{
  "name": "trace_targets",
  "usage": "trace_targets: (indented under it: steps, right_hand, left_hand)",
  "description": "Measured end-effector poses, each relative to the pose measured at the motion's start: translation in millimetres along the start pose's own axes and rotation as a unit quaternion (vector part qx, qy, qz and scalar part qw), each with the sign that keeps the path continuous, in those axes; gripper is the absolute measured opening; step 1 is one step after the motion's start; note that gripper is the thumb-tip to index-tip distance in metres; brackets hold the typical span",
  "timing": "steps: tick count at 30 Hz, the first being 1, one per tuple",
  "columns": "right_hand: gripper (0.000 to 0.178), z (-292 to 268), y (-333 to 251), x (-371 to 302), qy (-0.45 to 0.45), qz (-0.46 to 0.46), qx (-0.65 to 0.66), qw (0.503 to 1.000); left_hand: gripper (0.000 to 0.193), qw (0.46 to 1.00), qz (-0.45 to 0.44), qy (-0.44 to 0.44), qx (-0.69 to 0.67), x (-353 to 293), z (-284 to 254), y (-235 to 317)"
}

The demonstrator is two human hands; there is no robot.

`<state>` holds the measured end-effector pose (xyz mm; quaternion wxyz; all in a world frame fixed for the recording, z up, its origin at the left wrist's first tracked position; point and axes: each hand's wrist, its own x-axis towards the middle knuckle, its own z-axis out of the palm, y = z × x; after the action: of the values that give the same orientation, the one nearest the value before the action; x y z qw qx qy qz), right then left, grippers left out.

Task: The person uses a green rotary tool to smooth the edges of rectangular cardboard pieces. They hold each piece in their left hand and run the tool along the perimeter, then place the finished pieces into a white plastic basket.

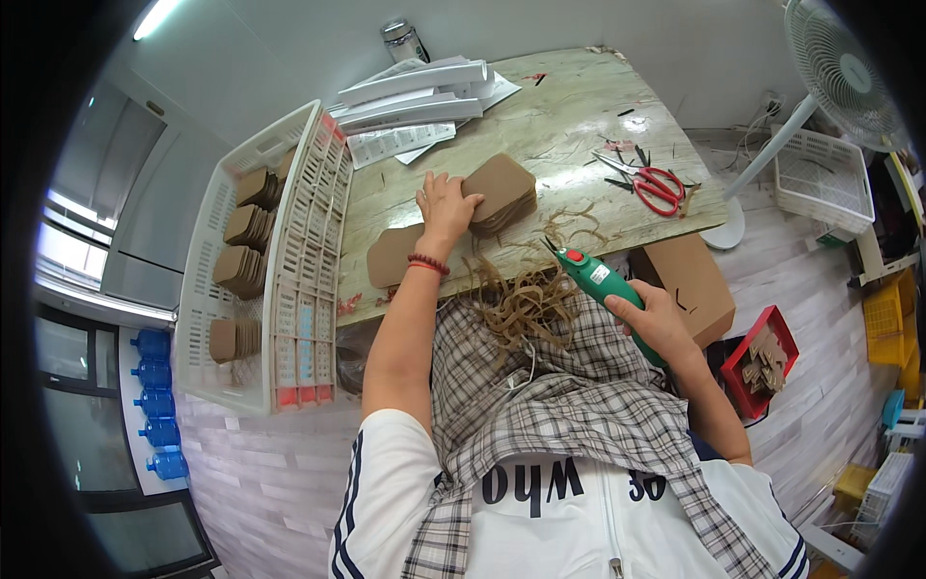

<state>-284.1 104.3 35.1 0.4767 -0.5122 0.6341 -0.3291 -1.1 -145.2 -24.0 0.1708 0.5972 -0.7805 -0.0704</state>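
My right hand [654,318] is wrapped round a green handheld power tool [600,277] with a red button and a dark narrow tip. The tool's tip hovers at the table's near edge, beside a tangle of brown trimmed strips [526,307] that lies over my lap. My left hand [446,205] rests on the table with fingers apart, its thumb against a stack of brown rounded-corner pieces [499,188]. Another brown piece or pile [394,256] lies left of my wrist, partly covered by my forearm.
A white plastic crate [309,280] with brown stacks stands at the left. Papers [424,101] and a jar [403,41] are at the back. Red-handled scissors [659,190] lie right on the table [579,116]. Nearby are a cardboard box [687,280], red tray [793,333] and fan [854,72].
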Motion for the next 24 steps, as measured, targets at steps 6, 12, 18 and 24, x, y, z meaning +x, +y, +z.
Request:
trace_targets:
  steps: [6, 12, 18, 24]
  right_hand:
    - [0.029, -1.8, 1.9, 2.9, 0.01, -0.001, 0.021, 1.0]
    - [0.034, 5.4, -8.6, 4.0, 0.036, -0.015, 0.047, 0.998]
    - [0.036, 16.0, -31.4, 3.9, 0.076, -0.044, 0.067, 0.994]
    - [0.039, 22.9, -41.6, -0.5, 0.097, -0.065, 0.069, 0.991]
  left_hand:
    - [0.033, 0.983, 0.045, 0.154, -0.092, -16.0, -10.8, 21.0]
    - [0.02, 0.743, -0.093, 0.108, -0.654, -42.3, -18.2, 42.4]
    - [0.034, 0.405, -0.111, 0.106, -0.901, -70.5, -28.6, 92.5]
    - [0.04, 0.327, -0.11, 0.13, -0.93, -74.2, -24.5, 106.7]
